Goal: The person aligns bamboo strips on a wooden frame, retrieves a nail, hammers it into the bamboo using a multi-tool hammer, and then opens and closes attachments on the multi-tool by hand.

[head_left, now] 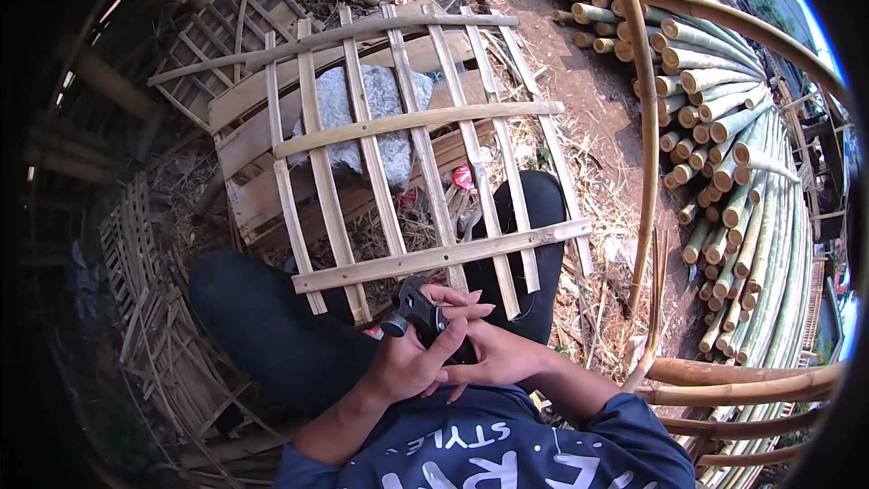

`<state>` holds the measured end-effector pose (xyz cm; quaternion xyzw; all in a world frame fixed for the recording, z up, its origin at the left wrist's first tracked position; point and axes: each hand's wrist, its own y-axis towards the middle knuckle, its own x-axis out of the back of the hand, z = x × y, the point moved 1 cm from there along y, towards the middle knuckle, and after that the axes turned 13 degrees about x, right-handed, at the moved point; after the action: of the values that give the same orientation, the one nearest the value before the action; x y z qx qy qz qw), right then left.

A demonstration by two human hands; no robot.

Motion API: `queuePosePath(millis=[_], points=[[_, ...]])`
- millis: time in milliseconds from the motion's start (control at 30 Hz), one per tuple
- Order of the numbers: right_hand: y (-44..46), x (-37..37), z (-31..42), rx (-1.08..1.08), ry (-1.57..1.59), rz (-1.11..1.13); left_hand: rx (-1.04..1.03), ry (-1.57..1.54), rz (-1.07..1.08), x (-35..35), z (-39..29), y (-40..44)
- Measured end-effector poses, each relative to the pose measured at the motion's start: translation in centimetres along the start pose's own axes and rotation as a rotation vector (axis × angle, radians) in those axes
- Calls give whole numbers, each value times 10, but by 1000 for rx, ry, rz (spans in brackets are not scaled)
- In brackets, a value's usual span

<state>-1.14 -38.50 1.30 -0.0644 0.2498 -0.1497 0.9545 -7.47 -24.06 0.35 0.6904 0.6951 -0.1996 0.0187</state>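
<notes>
Nearest, below the frame, is the shirt (489, 403); its white print reads "STYLE", and the bigger letters are cut off. Just before the frame's near rail, the left hand (412, 364) seems to be wrapped around the hammer (416, 306) close under its head. The right hand (498, 353) meets it, some fingers overlapping; whether these also grip the handle, I cannot tell. The hammer should be heavy at the head and hard, so it is best held low on the handle; I can see no brand on it.

The frame (416, 262) itself looks light, dry and a little springy. Its thin slats could split, so I would lift by two rails. Under the frame lie a red wrapper (463, 179), its writing too small to read, and, farther, a pale stone (333, 95), probably heavy. Right of the frame is piled bamboo (765, 199).
</notes>
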Motion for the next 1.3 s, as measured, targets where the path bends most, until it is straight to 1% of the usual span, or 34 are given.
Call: queuePosePath(millis=[33,133,167,233,267,300,367,433,500,567,633,700,767,800,833,900,967,1033,1067,1200,1300], points=[[-1,1,5,28,-83,5,-47,88,-13,3,0,-1],[-4,19,25,-5,-569,277,-58,91,-97,12,-2,-4],[-11,25,26,51,-528,257,-108,238,-109,23,-9,-4],[-24,50,42,-4,-530,373,25,13,-127,36,-12,-10],[-30,66,56,48,-538,390,-5,-101,-175,40,-17,-11],[-38,84,70,101,-545,406,-16,-54,-186,54,-22,-13],[-56,129,93,213,-595,304,-45,-53,-269,80,-33,-19],[-67,160,110,333,-469,-88,-60,-119,-361,110,-46,-26],[-61,207,124,433,-624,-450,-97,-187,-504,144,-53,-34],[-44,269,130,469,-704,-694,-169,-252,-634,180,-56,-41],[-16,346,119,484,-802,-860,-216,-345,-806,217,-48,-48],[22,402,101,486,-1134,-853,-270,-492,-978,244,-33,-49],[57,418,91,387,-1355,-792,-331,-549,-876,262,-25,-62],[74,415,94,511,-1562,-627,-344,-538,-890,265,-21,-64],[83,410,95,516,-1736,-559,-356,-528,-907,267,-16,-66],[110,417,97,651,-1901,-425,-345,-485,-922,263,-14,-61],[125,427,96,642,-1892,-372,-320,-434,-962,260,-16,-57],[139,420,103,748,-2046,-263,-298,-442,-966,261,-16,-57],[143,413,106,715,-2006,-242,-293,-446,-971,261,-18,-55],[155,405,113,723,-2052,-85,-275,-432,-954,267,-18,-53],[163,412,114,837,-2109,55,-261,-414,-974,267,-17,-50]])
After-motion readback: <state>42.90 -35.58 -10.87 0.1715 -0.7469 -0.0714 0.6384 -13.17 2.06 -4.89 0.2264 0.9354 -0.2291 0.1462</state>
